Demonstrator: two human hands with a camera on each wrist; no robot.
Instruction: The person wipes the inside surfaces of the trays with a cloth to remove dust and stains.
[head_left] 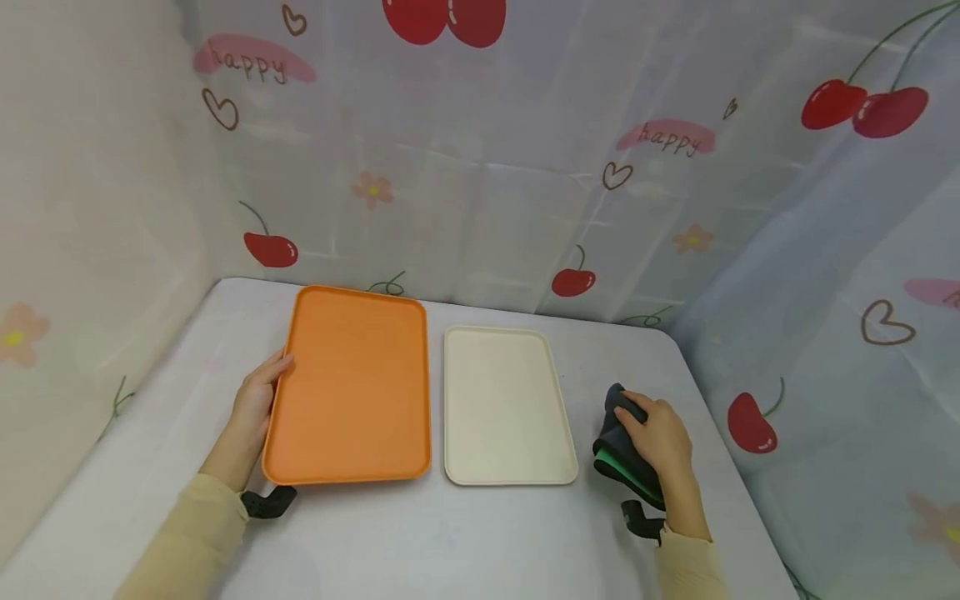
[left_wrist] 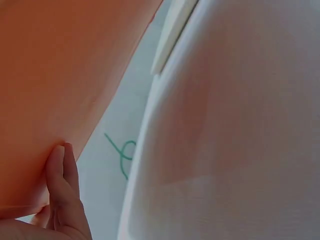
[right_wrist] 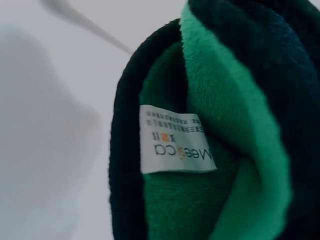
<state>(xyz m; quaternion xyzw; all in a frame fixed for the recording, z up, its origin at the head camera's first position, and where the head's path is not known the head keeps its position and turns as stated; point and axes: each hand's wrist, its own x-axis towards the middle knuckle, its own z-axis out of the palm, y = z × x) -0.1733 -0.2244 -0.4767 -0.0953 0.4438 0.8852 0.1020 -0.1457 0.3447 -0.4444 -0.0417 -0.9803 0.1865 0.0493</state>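
Note:
My left hand (head_left: pixel 257 404) grips the left edge of an orange tray (head_left: pixel 351 387), raised off the table. In the left wrist view, the fingers (left_wrist: pixel 64 175) press against the tray's underside (left_wrist: pixel 75 60). My right hand (head_left: pixel 660 433) holds a folded cloth (head_left: pixel 626 442), dark grey outside and green inside, over the right part of the table. A white printed label (right_wrist: pixel 175 140) shows inside the cloth's green folds (right_wrist: pixel 220 75) in the right wrist view. The right hand itself is hidden there behind the cloth.
Between the hands, a cream tray (head_left: pixel 510 408) lies flat on the white table (head_left: pixel 517 542), just right of the orange one. Behind the table hangs a curtain (head_left: pixel 480 183) printed with cherries and hearts; more curtain closes in both sides.

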